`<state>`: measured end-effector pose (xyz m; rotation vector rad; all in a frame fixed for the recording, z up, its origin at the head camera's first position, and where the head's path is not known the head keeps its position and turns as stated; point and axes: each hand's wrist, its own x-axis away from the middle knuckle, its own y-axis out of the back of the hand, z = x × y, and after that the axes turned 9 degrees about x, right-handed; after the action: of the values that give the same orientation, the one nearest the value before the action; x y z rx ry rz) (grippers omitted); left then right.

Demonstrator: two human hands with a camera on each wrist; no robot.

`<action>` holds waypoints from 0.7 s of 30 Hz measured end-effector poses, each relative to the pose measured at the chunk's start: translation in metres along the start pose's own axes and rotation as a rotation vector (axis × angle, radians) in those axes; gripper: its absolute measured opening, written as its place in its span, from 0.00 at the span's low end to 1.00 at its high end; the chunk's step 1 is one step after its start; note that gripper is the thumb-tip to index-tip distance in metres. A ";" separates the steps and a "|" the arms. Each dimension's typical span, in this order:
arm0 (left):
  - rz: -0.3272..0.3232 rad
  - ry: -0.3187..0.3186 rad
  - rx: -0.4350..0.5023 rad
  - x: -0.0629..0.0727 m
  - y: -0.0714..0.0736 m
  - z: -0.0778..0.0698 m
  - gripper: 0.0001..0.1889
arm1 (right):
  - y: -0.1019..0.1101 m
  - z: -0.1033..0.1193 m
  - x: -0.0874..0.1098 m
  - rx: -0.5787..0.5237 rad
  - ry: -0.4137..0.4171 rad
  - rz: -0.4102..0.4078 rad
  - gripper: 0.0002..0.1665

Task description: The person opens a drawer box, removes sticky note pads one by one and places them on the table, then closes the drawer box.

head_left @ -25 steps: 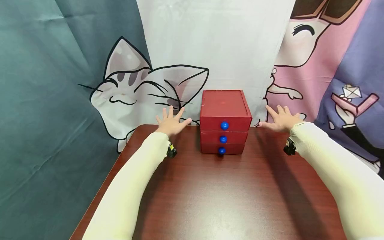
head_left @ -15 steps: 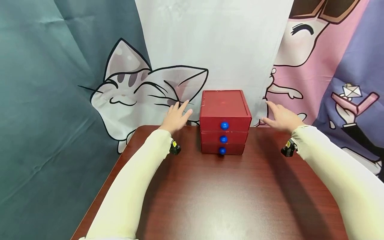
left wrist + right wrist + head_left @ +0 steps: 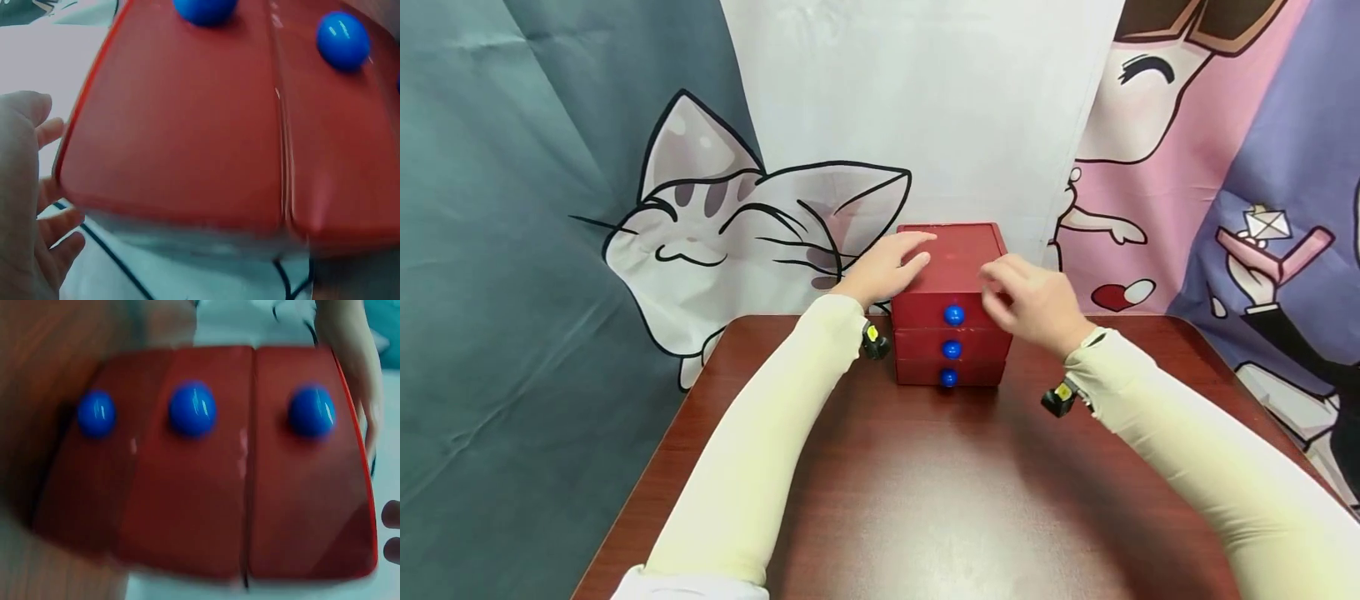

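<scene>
A red box of three stacked drawers point(image 3: 951, 267) stands at the back of the table, each drawer front bearing a round blue knob point(image 3: 954, 315). My left hand point(image 3: 883, 268) is at the box's upper left edge, fingers reaching over the top and thumb apart from them; in the left wrist view its fingers point(image 3: 59, 225) show just beyond the box's corner. Over the upper right front corner is my right hand point(image 3: 1033, 302), blurred, its fingers loosely bent and holding nothing. Two of its fingertips point(image 3: 392, 531) show beside the top drawer in the right wrist view.
The brown wooden table point(image 3: 917, 492) extends toward me from the box. Behind it hangs a cloth backdrop point(image 3: 977, 108) with a printed cat and cartoon figures. Each wrist carries a small black camera point(image 3: 875, 342) below the cream sleeve.
Both hands have come inward from either side of the drawer box, the left moving right, the right moving left. Their spread fingers have drawn closer together. The box's drawers look unchanged.
</scene>
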<state>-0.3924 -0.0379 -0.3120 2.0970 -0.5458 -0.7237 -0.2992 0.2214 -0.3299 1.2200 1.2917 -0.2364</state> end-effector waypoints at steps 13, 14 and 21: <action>0.283 0.024 -0.106 -0.020 -0.006 -0.014 0.28 | -0.040 0.038 0.014 -0.008 0.070 0.122 0.13; 0.308 0.032 -0.141 -0.022 -0.007 -0.016 0.29 | -0.043 0.040 0.016 0.004 0.075 0.121 0.14; 0.369 0.119 -0.277 -0.030 -0.016 -0.023 0.32 | -0.065 0.049 0.025 0.080 0.026 0.041 0.12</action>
<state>-0.3969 0.0022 -0.3049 1.7072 -0.6996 -0.4314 -0.3088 0.1681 -0.3952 1.3198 1.2883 -0.2453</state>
